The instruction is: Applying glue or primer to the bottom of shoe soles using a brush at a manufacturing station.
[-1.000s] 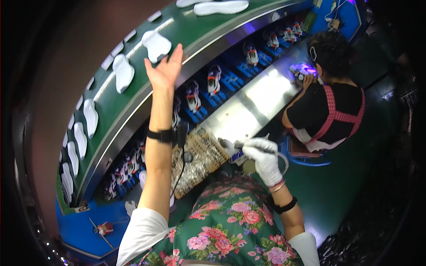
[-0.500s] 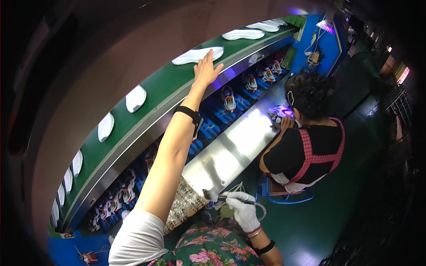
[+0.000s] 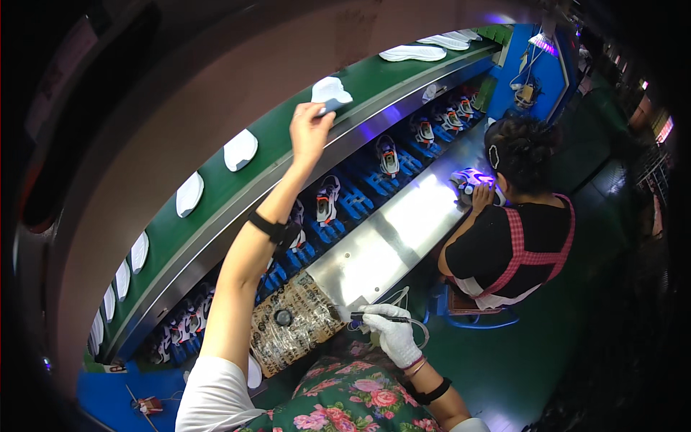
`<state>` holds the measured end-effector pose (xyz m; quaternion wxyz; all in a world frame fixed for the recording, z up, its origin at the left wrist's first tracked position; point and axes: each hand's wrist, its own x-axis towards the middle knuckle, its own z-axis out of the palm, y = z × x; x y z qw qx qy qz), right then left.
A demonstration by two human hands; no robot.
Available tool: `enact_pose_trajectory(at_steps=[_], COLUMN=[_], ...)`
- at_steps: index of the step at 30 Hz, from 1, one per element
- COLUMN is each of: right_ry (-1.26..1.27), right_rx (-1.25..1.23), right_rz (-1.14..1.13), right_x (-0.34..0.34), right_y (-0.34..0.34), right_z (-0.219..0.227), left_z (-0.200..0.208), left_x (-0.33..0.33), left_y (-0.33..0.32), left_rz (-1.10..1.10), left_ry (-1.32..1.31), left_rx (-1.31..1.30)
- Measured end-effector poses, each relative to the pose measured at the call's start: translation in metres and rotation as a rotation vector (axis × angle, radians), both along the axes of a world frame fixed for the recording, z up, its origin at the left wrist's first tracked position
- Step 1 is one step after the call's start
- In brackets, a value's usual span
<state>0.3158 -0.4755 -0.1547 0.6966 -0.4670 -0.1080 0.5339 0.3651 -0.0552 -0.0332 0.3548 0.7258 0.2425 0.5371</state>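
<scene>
My left hand (image 3: 311, 133), bare, is stretched far forward over the green conveyor belt. Its fingers pinch the near end of a white insole (image 3: 330, 91), which is tilted up and shows a greyish underside. My right hand (image 3: 396, 338), in a white knitted glove, is low in front of my flowered apron. It grips a thin black-handled brush (image 3: 385, 317) lying roughly level; its tip points left and is blurred. Left of that hand, a tape-covered brown sheet (image 3: 302, 342) covers the near end of the metal bench, with a small dark round object (image 3: 283, 317) on it.
More white insoles (image 3: 240, 150) lie spaced along the belt (image 3: 284, 108). Below it, a lower line carries sneakers (image 3: 327, 200) on blue holders. To the right, a co-worker (image 3: 518, 237) sits at the metal bench (image 3: 381, 248), handling a shoe under purple light.
My left hand has closed on the insole, lifted its near end and drawn back slightly to the left. My right hand keeps the brush in nearly the same place.
</scene>
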Motion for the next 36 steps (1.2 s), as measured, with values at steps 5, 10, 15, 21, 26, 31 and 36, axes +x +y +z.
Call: enact_pose_trajectory(at_steps=[5, 10, 15, 21, 26, 31, 36], right_ry=[0.056, 0.046, -0.009, -0.027, -0.064, -0.072, -0.068], right_rx=[-0.001, -0.009, -0.010, -0.067, -0.125, -0.169, -0.147], right_rz=[-0.004, -0.014, -0.028, -0.150, -0.285, -0.308, -0.388], right_x=[0.000, 0.011, 0.028, 0.061, 0.081, 0.090, 0.087], right_y=[0.000, 0.001, 0.001, 0.005, 0.017, 0.021, 0.032], right_z=[-0.007, -0.002, -0.007, 0.004, 0.009, 0.003, 0.001], left_z=[0.034, 0.059, 0.075, 0.071, 0.069, 0.040, 0.035], left_x=[-0.057, -0.060, 0.002, 0.157, 0.208, 0.212, 0.205], left_y=[-0.030, -0.052, -0.027, 0.112, 0.198, 0.241, 0.212], left_rz=[-0.451, -0.429, -0.422, -0.260, -0.234, 0.142, 0.367], left_ry=[-0.378, -0.297, -0.270, -0.406, -0.010, 0.625, 1.288], left_rx=[-0.469, -0.402, -0.371, -0.227, -0.551, 0.020, 0.153])
